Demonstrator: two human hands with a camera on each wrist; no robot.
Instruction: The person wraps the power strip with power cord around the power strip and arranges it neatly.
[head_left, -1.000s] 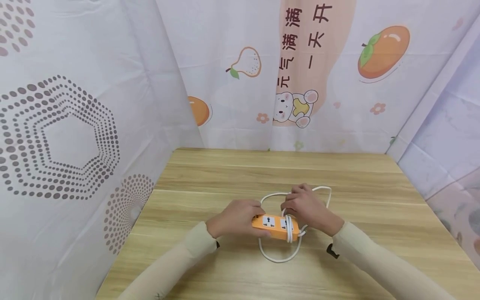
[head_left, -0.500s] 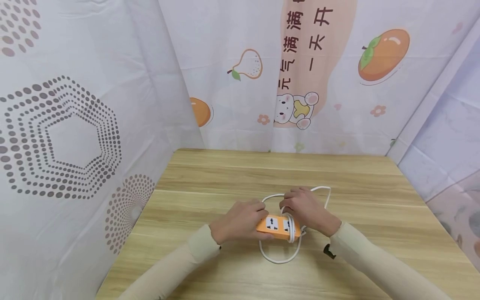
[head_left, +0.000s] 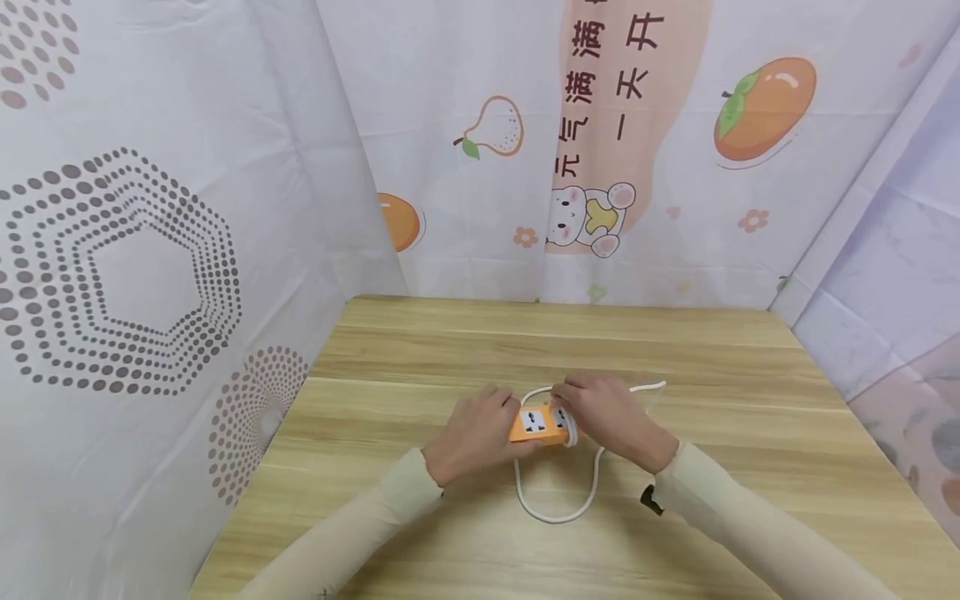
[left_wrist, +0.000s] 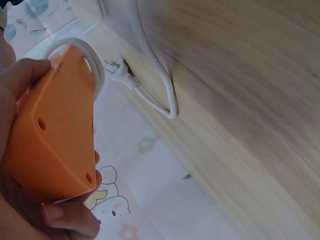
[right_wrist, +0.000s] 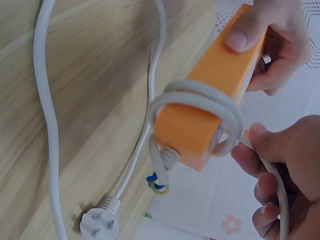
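A: What can you read there?
B: On the white curtain (head_left: 450, 58) beyond the power strip (head_left: 546, 427), dark characters (head_left: 579, 87) run in two lines: 元气满满 and 一天开. A cartoon animal (head_left: 588, 218) is printed close by them.
A: And the strip itself?
B: It's orange, with white sockets (head_left: 534, 420), held up off the wooden table (head_left: 420, 350) between the two hands.
A: How do the hands sit?
B: The left hand (head_left: 476, 433) clamps one end of the strip between thumb and fingers. The right hand (head_left: 606, 417), just beside the other end, pinches a white cord (right_wrist: 47, 107) between thumb and forefinger.
A: Where does the cord run?
B: Around that end of the strip; a loose loop lies on the person's side of the strip. The plug (right_wrist: 100, 223) rests on the table near the wrapped end, prongs showing.
A: That blue and yellow bit (right_wrist: 159, 186)?
B: Right at the strip's cord end; perhaps a tie, but it's too small to be sure.
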